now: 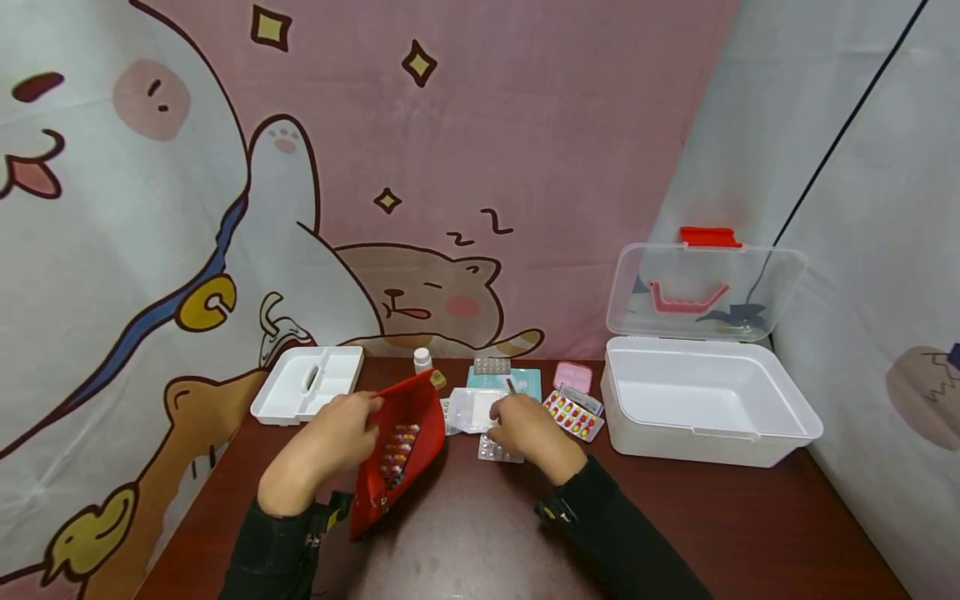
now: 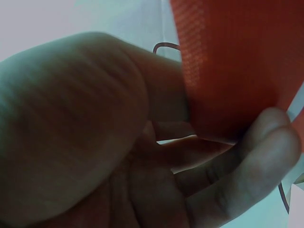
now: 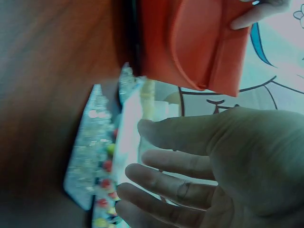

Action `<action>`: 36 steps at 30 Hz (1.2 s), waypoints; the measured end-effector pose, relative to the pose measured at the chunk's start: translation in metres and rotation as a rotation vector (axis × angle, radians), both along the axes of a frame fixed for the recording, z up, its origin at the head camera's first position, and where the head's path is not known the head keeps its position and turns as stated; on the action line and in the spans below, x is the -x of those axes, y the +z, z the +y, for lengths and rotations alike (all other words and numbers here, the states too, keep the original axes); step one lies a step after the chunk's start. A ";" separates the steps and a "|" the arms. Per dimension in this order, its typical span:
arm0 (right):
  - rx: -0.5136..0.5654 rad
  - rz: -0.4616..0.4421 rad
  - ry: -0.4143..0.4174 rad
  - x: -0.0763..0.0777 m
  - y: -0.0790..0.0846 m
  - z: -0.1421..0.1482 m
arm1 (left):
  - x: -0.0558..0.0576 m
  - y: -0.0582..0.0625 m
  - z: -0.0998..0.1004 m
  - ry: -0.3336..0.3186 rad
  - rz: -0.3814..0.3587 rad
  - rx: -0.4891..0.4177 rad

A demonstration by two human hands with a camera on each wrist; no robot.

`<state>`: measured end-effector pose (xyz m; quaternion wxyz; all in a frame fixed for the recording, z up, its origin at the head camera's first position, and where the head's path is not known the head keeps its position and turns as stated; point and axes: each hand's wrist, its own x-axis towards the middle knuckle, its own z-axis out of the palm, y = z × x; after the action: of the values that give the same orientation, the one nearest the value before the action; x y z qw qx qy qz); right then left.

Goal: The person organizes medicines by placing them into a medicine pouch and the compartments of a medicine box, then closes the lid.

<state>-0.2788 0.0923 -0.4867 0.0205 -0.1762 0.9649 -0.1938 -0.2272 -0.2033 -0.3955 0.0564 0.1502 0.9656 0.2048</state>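
Note:
My left hand (image 1: 335, 437) grips the upper edge of a red zip pouch (image 1: 432, 421), which stands tilted with its mouth spread. Inside it lie blister packs of capsules (image 1: 398, 450). The left wrist view shows the thumb and fingers on either side of the red pouch wall (image 2: 232, 57). Over a translucent white plastic case (image 1: 463, 408) is my right hand (image 1: 528, 429); in the right wrist view its fingers (image 3: 168, 192) reach out fairly straight, with thumb apart. Whether they touch the case is unclear. A silver blister pack (image 1: 498, 450) lies just in front of it.
At the right stands a white box (image 1: 712, 450) with its clear lid (image 1: 705, 287) raised. Near it are a pink pill case (image 1: 572, 377) and a red-yellow capsule blister (image 1: 573, 415). Behind lie a blue packet (image 1: 531, 382) and white bottle (image 1: 422, 360); a white tray (image 1: 341, 371) sits left.

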 end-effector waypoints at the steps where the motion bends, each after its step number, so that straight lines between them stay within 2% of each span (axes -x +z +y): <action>1: -0.009 -0.001 0.002 -0.001 -0.003 0.001 | 0.000 0.000 0.000 0.001 0.000 0.000; 6: -0.031 0.047 0.019 -0.006 -0.016 0.005 | 0.001 0.000 0.000 0.003 -0.004 0.006; 12: -0.031 0.092 0.030 -0.011 -0.023 0.008 | 0.001 0.000 0.000 0.006 -0.005 0.012; 26: -0.136 0.041 -0.006 -0.022 -0.019 0.004 | -0.001 0.000 0.000 0.002 -0.002 0.013; 36: -0.135 0.054 -0.014 -0.025 -0.022 0.004 | -0.001 0.000 0.000 -0.003 -0.001 0.011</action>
<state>-0.2540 0.0958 -0.5087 0.0047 -0.1728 0.9771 -0.1237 -0.2259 -0.2033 -0.3955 0.0580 0.1511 0.9665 0.1992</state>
